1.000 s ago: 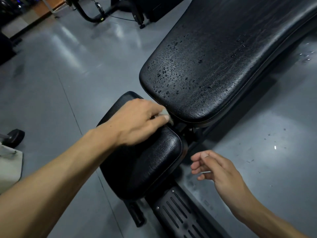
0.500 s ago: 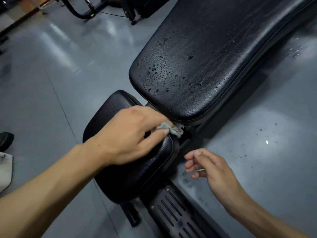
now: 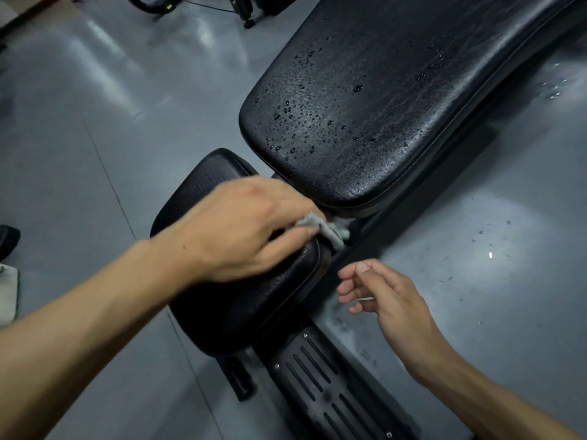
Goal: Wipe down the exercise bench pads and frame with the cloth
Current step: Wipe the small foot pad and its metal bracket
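A black exercise bench runs from the lower middle to the upper right. Its long back pad point(image 3: 381, 100) is dotted with water drops. The small seat pad point(image 3: 241, 309) lies below it. My left hand point(image 3: 241, 230) grips a crumpled grey cloth point(image 3: 330, 230) at the far end of the seat pad, in the gap between the two pads. My right hand point(image 3: 387, 296) hovers beside the black frame point(image 3: 327, 395), fingers loosely curled, holding nothing.
Grey floor point(image 3: 111, 138) surrounds the bench, with wet specks on the right. Black equipment legs point(image 3: 244, 11) stand at the top. A dark object point(image 3: 8, 239) and a pale thing point(image 3: 8, 293) sit at the left edge.
The cloth has come out further from under my left hand into the gap between the pads. My right hand stays near the frame. The view has shifted slightly.
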{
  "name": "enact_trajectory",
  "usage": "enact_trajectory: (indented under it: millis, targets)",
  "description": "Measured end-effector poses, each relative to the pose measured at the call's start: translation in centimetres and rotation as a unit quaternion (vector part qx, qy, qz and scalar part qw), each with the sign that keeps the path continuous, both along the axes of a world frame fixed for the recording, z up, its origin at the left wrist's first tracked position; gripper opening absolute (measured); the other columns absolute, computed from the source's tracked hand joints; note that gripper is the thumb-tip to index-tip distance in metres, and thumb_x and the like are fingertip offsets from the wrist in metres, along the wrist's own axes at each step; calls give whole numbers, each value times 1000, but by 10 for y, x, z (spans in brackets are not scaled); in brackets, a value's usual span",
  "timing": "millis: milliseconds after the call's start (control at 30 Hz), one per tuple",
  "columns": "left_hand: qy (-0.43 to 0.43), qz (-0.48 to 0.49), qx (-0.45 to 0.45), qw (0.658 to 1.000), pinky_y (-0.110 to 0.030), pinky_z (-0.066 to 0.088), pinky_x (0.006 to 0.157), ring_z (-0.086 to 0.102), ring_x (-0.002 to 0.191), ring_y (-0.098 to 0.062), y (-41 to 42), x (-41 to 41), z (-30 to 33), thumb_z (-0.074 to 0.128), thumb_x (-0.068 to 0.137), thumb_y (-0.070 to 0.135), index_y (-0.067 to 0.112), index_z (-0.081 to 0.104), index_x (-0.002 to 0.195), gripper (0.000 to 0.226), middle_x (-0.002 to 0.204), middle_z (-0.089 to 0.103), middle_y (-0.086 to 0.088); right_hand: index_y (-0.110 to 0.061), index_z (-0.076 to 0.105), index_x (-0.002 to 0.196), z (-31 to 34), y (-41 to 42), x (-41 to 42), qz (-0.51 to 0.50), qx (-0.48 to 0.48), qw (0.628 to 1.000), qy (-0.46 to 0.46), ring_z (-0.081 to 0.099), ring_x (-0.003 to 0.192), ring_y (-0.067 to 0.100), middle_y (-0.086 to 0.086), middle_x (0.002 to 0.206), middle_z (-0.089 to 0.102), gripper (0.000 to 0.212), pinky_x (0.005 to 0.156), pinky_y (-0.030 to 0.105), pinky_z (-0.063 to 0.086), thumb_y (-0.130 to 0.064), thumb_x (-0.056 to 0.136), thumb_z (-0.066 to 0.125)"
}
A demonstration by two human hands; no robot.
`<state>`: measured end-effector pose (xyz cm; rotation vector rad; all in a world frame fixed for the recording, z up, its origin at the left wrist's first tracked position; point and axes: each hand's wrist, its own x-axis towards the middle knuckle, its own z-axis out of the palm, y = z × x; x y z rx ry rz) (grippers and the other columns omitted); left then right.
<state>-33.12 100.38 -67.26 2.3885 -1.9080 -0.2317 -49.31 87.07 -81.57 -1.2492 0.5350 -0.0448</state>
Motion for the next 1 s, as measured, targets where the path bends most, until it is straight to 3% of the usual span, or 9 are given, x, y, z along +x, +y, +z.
enact_trajectory:
  millis: [67,133,200,300,467,700,900,1000]
  targets:
    - [-21,31,-7,999,-43,54,86,67,97,-21,-1,4,-2,45,104,33,23,71,109,29,100,71,6,-9,71,97,0,2,0,4,-1,1000,-5,69,82,19,10,87,72,31,75,33,54,-19,107,43]
    - [-19,26,-15,999,-42,53,89,68,101,-22,-1,-9,-5,47,102,31,21,71,109,27,105,72,5,-9,71,96,-1,1,0,3,0,1000,-5,68,82,19,9,87,72,31,75,34,54,-18,107,43]
    - [-13,-33,16,999,-41,48,97,66,109,-24,-2,-29,-8,47,103,29,17,70,107,27,111,71,3,-9,70,96,0,-1,-1,7,-3,1000,-4,67,82,20,9,87,72,32,74,34,53,-18,108,42]
    - [-70,-129,65,987,-39,42,104,59,117,-24,-6,-32,-9,45,103,32,17,68,104,28,118,69,3,-14,72,93,1,-2,-1,16,-15,1000,-9,68,86,23,6,87,73,35,76,34,54,-22,109,41]
    - [-104,-94,40,989,-39,45,98,61,112,-24,-9,-21,-5,39,105,35,17,68,108,34,118,69,4,-11,69,95,1,0,-5,10,-10,1000,-6,68,83,22,7,86,72,33,75,35,53,-21,108,41]
    - [-148,-187,88,967,-39,28,121,52,131,-27,4,-29,-5,41,104,34,15,67,118,35,133,63,-1,-16,72,93,4,-1,-8,11,-24,1000,-13,68,92,31,10,89,73,35,82,43,55,-25,108,42]
    - [-160,-156,75,972,-38,27,121,52,130,-26,0,-31,-5,38,105,34,15,67,115,37,129,65,-1,-8,68,95,7,0,-3,10,-22,1000,-11,69,85,23,11,88,73,35,77,39,53,-23,109,40]
    - [-163,-198,124,959,-47,16,126,49,135,-31,20,-46,-21,42,103,32,13,69,107,33,118,67,-5,-8,70,98,7,-4,-4,10,-35,999,-15,69,86,25,10,90,73,36,76,38,54,-22,109,38]
